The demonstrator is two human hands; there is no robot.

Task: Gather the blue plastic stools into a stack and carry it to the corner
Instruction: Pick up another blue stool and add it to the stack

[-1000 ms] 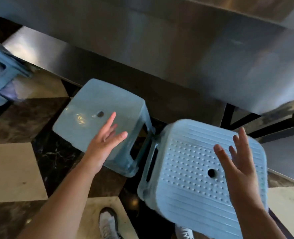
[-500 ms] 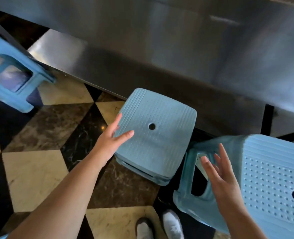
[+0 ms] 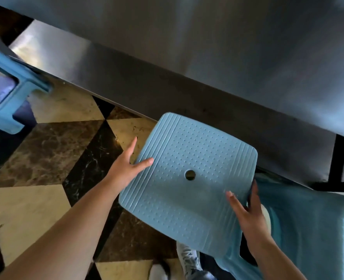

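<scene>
A light blue plastic stool (image 3: 179, 201) with a dotted seat and a round centre hole fills the middle of the view, seat facing me. My left hand (image 3: 126, 168) grips its left edge, thumb on top of the seat. My right hand (image 3: 248, 215) holds its right edge, thumb on the seat and fingers over the rim. A second blue stool (image 3: 308, 229) sits at the lower right, partly under the held one. A third blue stool (image 3: 7, 96) shows at the far left edge.
A long stainless steel table (image 3: 207, 47) runs across the top, its dark leg (image 3: 336, 158) at the right. The floor (image 3: 46, 158) is dark and cream marble tiles. My shoes (image 3: 187, 257) stand just below the held stool.
The left stool has come toward me and to the right, over the second stool. My right hand moved from beside the second stool onto the held stool's right edge.
</scene>
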